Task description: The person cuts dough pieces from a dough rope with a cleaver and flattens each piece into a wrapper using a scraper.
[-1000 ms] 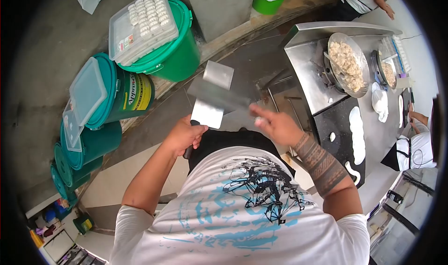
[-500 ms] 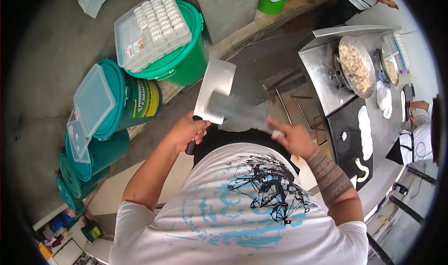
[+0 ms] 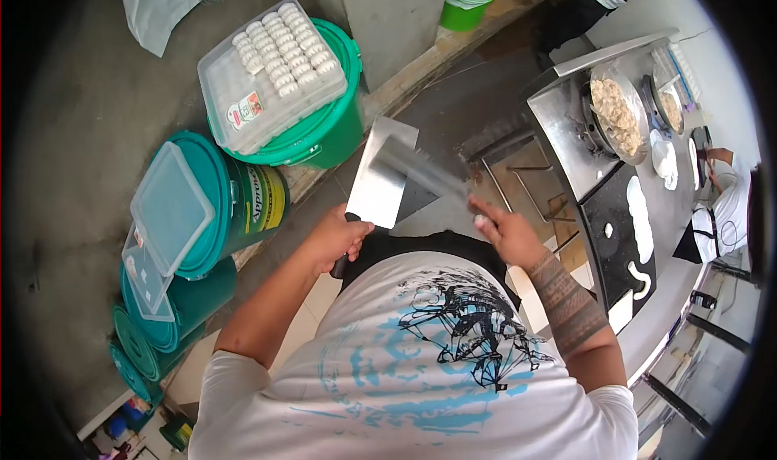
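My left hand [image 3: 336, 239] is closed around the black handle of a cleaver [image 3: 379, 193], its broad metal blade pointing up and away from me. In my right hand [image 3: 511, 235] is a long grey sharpening steel [image 3: 433, 173], smeared by motion. Its far end overlaps the upper part of the cleaver blade; whether they touch I cannot tell. The fingers of my right hand are wrapped around the steel's near end, which is mostly hidden.
Green lidded buckets [image 3: 279, 148] line the left, one topped by a clear box [image 3: 243, 112] of white dough pieces. At right, a metal counter [image 3: 558, 124] bears a bowl of filling [image 3: 617, 112] and dough strips [image 3: 639, 217] on a black board. Other people [image 3: 728, 209] work beyond.
The cleaver has shifted slightly down, and the sharpening steel now crosses its blade at a steeper slant. My right hand has turned a little. The whole view has shifted slightly.
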Demonstrator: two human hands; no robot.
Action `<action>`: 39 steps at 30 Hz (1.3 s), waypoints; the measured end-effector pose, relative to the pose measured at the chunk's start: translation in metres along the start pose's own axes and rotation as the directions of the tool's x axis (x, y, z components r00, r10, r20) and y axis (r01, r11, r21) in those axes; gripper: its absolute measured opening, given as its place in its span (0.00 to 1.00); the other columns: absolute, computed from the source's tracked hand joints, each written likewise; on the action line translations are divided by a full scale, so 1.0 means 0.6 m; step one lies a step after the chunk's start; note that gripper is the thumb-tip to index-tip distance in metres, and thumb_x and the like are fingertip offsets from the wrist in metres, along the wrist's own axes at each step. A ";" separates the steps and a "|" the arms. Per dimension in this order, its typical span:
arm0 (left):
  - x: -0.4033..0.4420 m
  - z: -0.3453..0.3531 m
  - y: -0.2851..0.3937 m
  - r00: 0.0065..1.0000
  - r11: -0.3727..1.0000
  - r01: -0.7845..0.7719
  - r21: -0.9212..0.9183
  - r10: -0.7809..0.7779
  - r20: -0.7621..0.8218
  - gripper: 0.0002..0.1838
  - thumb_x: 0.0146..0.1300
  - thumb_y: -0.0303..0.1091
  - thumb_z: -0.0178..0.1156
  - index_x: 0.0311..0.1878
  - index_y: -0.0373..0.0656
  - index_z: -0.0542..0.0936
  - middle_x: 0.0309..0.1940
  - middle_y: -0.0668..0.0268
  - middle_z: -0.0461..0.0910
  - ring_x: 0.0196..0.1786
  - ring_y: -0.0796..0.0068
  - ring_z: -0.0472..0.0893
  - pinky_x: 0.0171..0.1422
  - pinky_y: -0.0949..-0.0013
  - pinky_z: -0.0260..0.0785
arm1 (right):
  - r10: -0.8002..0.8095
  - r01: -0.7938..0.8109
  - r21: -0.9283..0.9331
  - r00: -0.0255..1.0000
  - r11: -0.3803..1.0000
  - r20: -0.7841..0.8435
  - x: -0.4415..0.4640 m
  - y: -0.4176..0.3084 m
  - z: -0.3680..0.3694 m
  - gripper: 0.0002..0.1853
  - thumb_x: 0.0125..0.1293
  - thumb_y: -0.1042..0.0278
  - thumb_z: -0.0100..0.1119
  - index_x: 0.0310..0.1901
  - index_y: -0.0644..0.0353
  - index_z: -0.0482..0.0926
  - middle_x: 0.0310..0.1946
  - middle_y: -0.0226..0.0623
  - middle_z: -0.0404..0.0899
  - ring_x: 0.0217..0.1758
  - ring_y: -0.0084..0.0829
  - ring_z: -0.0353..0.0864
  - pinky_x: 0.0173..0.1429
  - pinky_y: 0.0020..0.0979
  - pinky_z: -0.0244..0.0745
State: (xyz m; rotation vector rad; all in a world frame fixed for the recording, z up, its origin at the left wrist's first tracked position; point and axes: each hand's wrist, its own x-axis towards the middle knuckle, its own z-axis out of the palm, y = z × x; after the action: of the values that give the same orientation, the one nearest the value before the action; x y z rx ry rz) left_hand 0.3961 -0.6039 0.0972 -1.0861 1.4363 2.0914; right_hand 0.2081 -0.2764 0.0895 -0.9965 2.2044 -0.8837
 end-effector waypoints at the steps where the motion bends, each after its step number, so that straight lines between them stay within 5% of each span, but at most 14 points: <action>1: 0.000 0.001 0.004 1.000 1.000 -0.003 -0.005 0.003 0.005 0.15 0.70 0.26 0.66 0.55 0.40 0.74 0.18 0.73 0.68 0.16 0.81 0.67 0.20 0.70 0.63 | 0.135 -0.135 0.022 0.991 0.991 0.003 0.009 -0.003 -0.006 0.28 0.82 0.48 0.58 0.78 0.45 0.74 0.53 0.55 0.89 0.52 0.58 0.90 0.60 0.49 0.83; 4: 0.012 -0.010 0.006 1.000 1.000 -0.016 -0.015 0.016 0.017 0.15 0.70 0.26 0.66 0.55 0.41 0.74 0.19 0.72 0.69 0.16 0.81 0.67 0.21 0.70 0.63 | 0.048 -0.041 -0.101 0.997 0.994 0.065 0.000 -0.032 -0.003 0.28 0.82 0.48 0.58 0.78 0.45 0.74 0.50 0.56 0.89 0.49 0.59 0.90 0.58 0.50 0.83; 11: 0.024 -0.016 0.022 0.999 1.000 -0.018 0.016 0.018 0.033 0.13 0.70 0.26 0.67 0.53 0.40 0.75 0.19 0.73 0.69 0.17 0.81 0.67 0.21 0.71 0.63 | 0.135 -0.125 -0.137 0.989 0.983 0.066 -0.004 -0.031 0.002 0.29 0.81 0.45 0.58 0.79 0.42 0.74 0.41 0.57 0.89 0.46 0.59 0.90 0.54 0.52 0.83; 14: 0.022 -0.010 0.029 0.999 0.999 -0.013 0.034 0.012 0.040 0.12 0.70 0.26 0.67 0.52 0.39 0.75 0.19 0.73 0.69 0.16 0.81 0.66 0.21 0.70 0.63 | 0.064 -0.061 0.025 0.988 0.998 -0.139 0.003 0.018 0.022 0.29 0.82 0.44 0.57 0.79 0.42 0.74 0.44 0.57 0.89 0.50 0.58 0.90 0.57 0.51 0.83; 17: 0.032 -0.009 0.026 0.998 0.999 -0.010 0.053 0.006 0.066 0.12 0.70 0.26 0.67 0.53 0.40 0.76 0.19 0.73 0.70 0.18 0.81 0.68 0.22 0.71 0.64 | 0.158 -0.144 -0.144 0.983 0.979 0.089 -0.009 -0.020 0.002 0.29 0.82 0.43 0.55 0.78 0.45 0.74 0.54 0.54 0.89 0.55 0.57 0.89 0.62 0.49 0.83; 20: 0.053 -0.017 0.011 0.998 0.996 -0.008 0.091 0.002 0.067 0.12 0.69 0.27 0.66 0.52 0.41 0.76 0.18 0.73 0.70 0.19 0.80 0.70 0.22 0.71 0.65 | 0.118 -0.122 -0.077 0.992 0.990 -0.053 -0.011 0.011 0.016 0.29 0.83 0.43 0.55 0.77 0.47 0.75 0.59 0.55 0.87 0.59 0.57 0.88 0.66 0.47 0.82; 23: 0.066 -0.028 -0.007 0.988 0.995 -0.006 -0.101 0.022 0.154 0.13 0.70 0.26 0.64 0.55 0.42 0.76 0.25 0.68 0.76 0.21 0.81 0.72 0.24 0.72 0.68 | 0.501 -0.471 0.202 0.855 0.859 -0.135 0.017 0.071 -0.006 0.29 0.84 0.43 0.53 0.76 0.50 0.76 0.61 0.57 0.86 0.63 0.54 0.88 0.69 0.47 0.80; 24: 0.061 -0.026 -0.002 0.972 0.957 0.048 -0.287 0.021 0.233 0.18 0.71 0.26 0.62 0.62 0.43 0.75 0.29 0.66 0.77 0.21 0.82 0.73 0.25 0.74 0.68 | 0.624 -0.577 0.284 0.773 0.766 -0.111 0.022 0.075 -0.020 0.29 0.85 0.43 0.52 0.76 0.50 0.76 0.62 0.57 0.85 0.64 0.53 0.87 0.70 0.47 0.79; 25: 0.056 -0.022 0.000 0.950 0.882 0.128 -0.453 0.023 0.313 0.23 0.71 0.25 0.60 0.69 0.43 0.74 0.34 0.64 0.79 0.21 0.83 0.73 0.26 0.75 0.69 | 0.509 -0.451 0.281 0.841 0.847 -0.182 0.013 0.088 -0.008 0.29 0.85 0.42 0.52 0.76 0.50 0.76 0.64 0.55 0.85 0.64 0.52 0.87 0.70 0.46 0.79; 27: 0.066 -0.005 -0.006 0.898 0.672 0.282 -0.685 0.067 0.435 0.28 0.70 0.23 0.58 0.74 0.43 0.73 0.63 0.44 0.82 0.23 0.83 0.72 0.29 0.77 0.73 | 0.285 -0.233 0.231 0.932 0.945 -0.224 -0.014 0.068 0.016 0.30 0.85 0.41 0.51 0.77 0.50 0.74 0.67 0.53 0.83 0.65 0.51 0.87 0.71 0.46 0.79; 29: 0.089 0.003 -0.029 0.869 0.617 0.363 -0.698 0.046 0.493 0.33 0.68 0.23 0.57 0.78 0.40 0.70 0.76 0.37 0.72 0.24 0.82 0.72 0.31 0.80 0.74 | 0.071 -0.050 0.137 0.986 0.989 -0.151 -0.027 0.027 0.021 0.31 0.84 0.38 0.50 0.78 0.46 0.73 0.66 0.51 0.84 0.62 0.53 0.88 0.69 0.47 0.80; 32: 0.105 0.014 -0.038 0.762 0.727 0.476 -0.494 -0.061 0.645 0.30 0.66 0.26 0.59 0.72 0.33 0.72 0.59 0.45 0.82 0.24 0.80 0.74 0.29 0.79 0.72 | -0.037 0.040 -0.020 0.991 0.999 0.125 -0.032 -0.019 0.005 0.32 0.83 0.34 0.49 0.79 0.38 0.73 0.62 0.48 0.87 0.53 0.58 0.89 0.63 0.52 0.82; 36: 0.077 0.038 0.002 0.753 0.902 0.351 -0.250 -0.114 0.648 0.21 0.65 0.30 0.62 0.58 0.27 0.79 0.30 0.61 0.81 0.22 0.78 0.75 0.26 0.76 0.68 | -0.074 0.094 -0.110 0.981 0.989 0.178 -0.036 -0.007 -0.003 0.32 0.83 0.33 0.48 0.80 0.36 0.72 0.58 0.46 0.89 0.48 0.58 0.90 0.59 0.53 0.83; 39: 0.050 0.071 0.023 0.825 0.996 0.085 0.016 -0.080 0.560 0.15 0.65 0.32 0.64 0.47 0.29 0.83 0.19 0.69 0.74 0.18 0.77 0.74 0.25 0.74 0.66 | -0.051 0.051 0.007 0.995 0.999 -0.080 -0.028 0.049 -0.006 0.32 0.83 0.34 0.48 0.80 0.39 0.72 0.58 0.51 0.89 0.52 0.59 0.89 0.61 0.52 0.83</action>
State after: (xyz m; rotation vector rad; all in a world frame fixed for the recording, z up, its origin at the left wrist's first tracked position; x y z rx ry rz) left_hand 0.3515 -0.5745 0.0902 -0.4487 1.0616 2.1081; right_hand 0.2023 -0.2470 0.0732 -1.0339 2.2482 -0.9712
